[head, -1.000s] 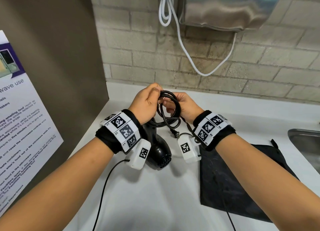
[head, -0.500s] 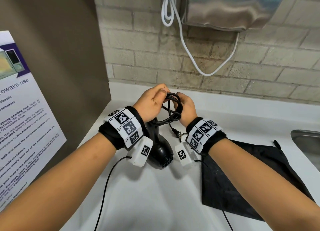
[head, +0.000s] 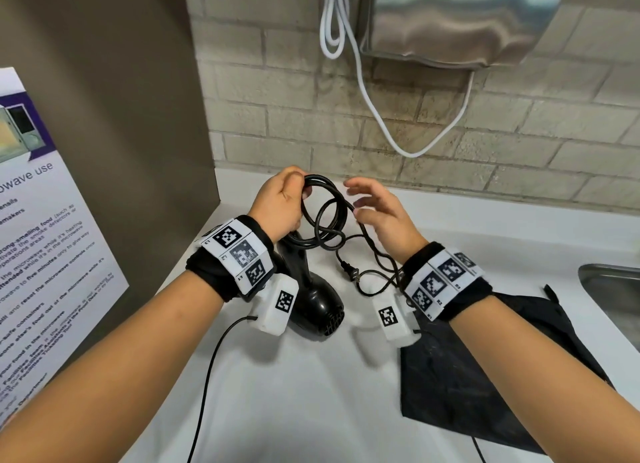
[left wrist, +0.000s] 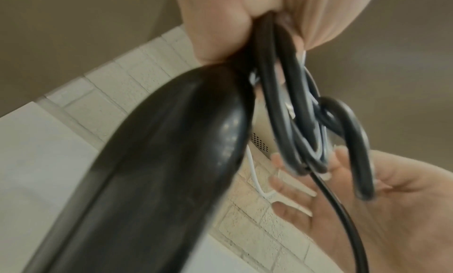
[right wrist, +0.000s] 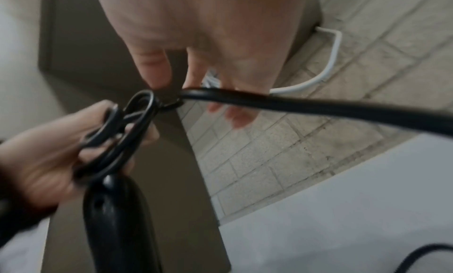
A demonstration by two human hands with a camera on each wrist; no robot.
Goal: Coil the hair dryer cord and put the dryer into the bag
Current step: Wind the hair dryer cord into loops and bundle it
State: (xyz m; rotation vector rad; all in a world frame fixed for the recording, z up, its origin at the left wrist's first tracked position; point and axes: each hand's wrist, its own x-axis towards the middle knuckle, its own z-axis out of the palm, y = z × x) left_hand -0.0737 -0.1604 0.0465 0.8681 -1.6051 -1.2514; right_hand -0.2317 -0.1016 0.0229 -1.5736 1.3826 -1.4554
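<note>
My left hand (head: 289, 199) grips the top of the black cord coil (head: 330, 216), a few loose loops hanging from its curled fingers (left wrist: 220, 19). Just right of the loops, my right hand (head: 367, 202) has straight, spread fingers and grips nothing; the cord (right wrist: 318, 106) runs past its fingertips. The plug (head: 348, 272) dangles below the coil. Under my left wrist, the black hair dryer (head: 313, 301) has its handle up toward that hand and its body on the white counter (head: 311, 393). The black bag (head: 485, 358) lies flat under my right forearm.
A steel sink (head: 616, 299) sits at the right edge. On the brick wall hangs a steel dispenser (head: 450, 22) with a white cable (head: 363, 91) drooping below it. A brown side panel with a poster (head: 41, 254) closes off the left. Thin black sensor wires (head: 207, 376) trail from my wrists.
My right hand has let go of the coil, opened its fingers and drawn slightly right. The loops have spread wider below my left hand, which still grips them.
</note>
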